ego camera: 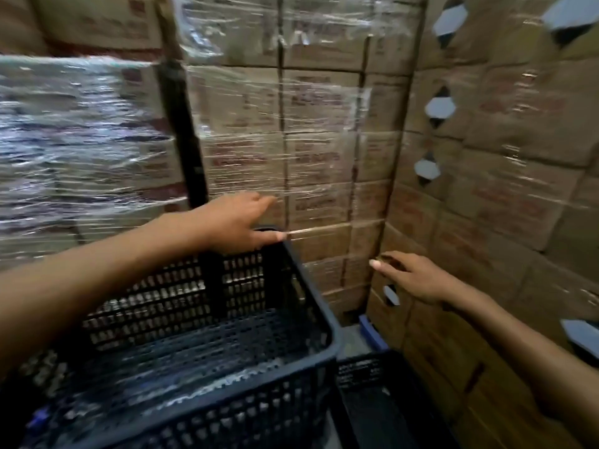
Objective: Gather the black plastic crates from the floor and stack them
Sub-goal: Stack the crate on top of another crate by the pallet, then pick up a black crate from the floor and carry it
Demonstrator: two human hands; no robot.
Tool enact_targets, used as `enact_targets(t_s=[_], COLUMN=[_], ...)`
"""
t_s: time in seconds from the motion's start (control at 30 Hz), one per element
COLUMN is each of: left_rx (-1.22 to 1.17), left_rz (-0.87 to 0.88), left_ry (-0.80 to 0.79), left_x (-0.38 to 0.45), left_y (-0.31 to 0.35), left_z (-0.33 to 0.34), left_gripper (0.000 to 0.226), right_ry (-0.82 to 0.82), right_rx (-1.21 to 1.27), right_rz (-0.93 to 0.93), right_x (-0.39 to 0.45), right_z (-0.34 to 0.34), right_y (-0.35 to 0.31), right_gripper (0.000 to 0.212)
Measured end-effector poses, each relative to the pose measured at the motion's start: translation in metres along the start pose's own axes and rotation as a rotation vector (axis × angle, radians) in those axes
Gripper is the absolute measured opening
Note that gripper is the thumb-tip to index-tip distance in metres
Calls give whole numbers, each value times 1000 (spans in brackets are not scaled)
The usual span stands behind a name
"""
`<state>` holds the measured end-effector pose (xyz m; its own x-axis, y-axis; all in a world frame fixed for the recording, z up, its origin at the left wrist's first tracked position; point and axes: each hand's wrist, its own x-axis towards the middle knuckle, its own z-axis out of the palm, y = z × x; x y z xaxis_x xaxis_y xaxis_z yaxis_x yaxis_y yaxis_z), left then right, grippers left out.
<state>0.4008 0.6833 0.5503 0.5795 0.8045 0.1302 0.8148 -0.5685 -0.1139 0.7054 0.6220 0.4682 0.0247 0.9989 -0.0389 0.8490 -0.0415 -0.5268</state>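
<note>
A black perforated plastic crate [201, 351] fills the lower left of the head view, open side up and tilted toward me. My left hand [236, 222] rests on its far rim near the far right corner, fingers spread, thumb along the rim. My right hand [418, 277] hovers open to the right of the crate, fingers pointing left, touching nothing. A second black crate [372, 393] sits lower, to the right of the first, only partly visible.
Walls of stacked cardboard boxes wrapped in clear film [285, 140] close in ahead and on the left [81, 140]. More cardboard boxes [502, 173] rise on the right. A narrow strip of floor with a blue pallet edge [369, 332] shows between them.
</note>
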Motion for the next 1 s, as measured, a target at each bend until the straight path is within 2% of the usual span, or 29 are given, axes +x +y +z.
enact_targets(t_s=[0.07,0.13,0.23,0.4,0.47,0.63,0.7,0.77,0.8,0.87,1.0], left_rx=[99,141,131,-30,-36,-57,-56,-48,-36,6,27], left_rz=[127,229,265,362,407,387,328,267,240,220,215], left_ry=[-38,-89,-198,-343,-401,-633,-713,-774,-807,-905,-985], left_x=[40,93,153,208,215,208,200,182,172,150,124], left_y=[50,135,232,345,377,420,428,431,431,432,428], left_z=[4,13,44,128,172,306,372,441,470,535,642], left_gripper=[78,75,70,52,52,51,51,46,45,49,52], right_ry=[0,19,-18,-51,-58,-38,-101,-132,-126,-112,-62], right_rx=[10,14,52,172,248,385,484,522,542,622,866], right_rz=[30,104,197,341,398,666,802,919,990,1159,1343], right_x=[-17,-37,-51,-71,-80,-112,-119,-124,-126,-133,-133], right_z=[-14,-36,-54,-38,-14,93,146,207,236,297,412], right_y=[31,98,185,289,330,422,453,484,494,514,544], right_gripper=[52,54,57,54,50,39,25,21,25,47,57])
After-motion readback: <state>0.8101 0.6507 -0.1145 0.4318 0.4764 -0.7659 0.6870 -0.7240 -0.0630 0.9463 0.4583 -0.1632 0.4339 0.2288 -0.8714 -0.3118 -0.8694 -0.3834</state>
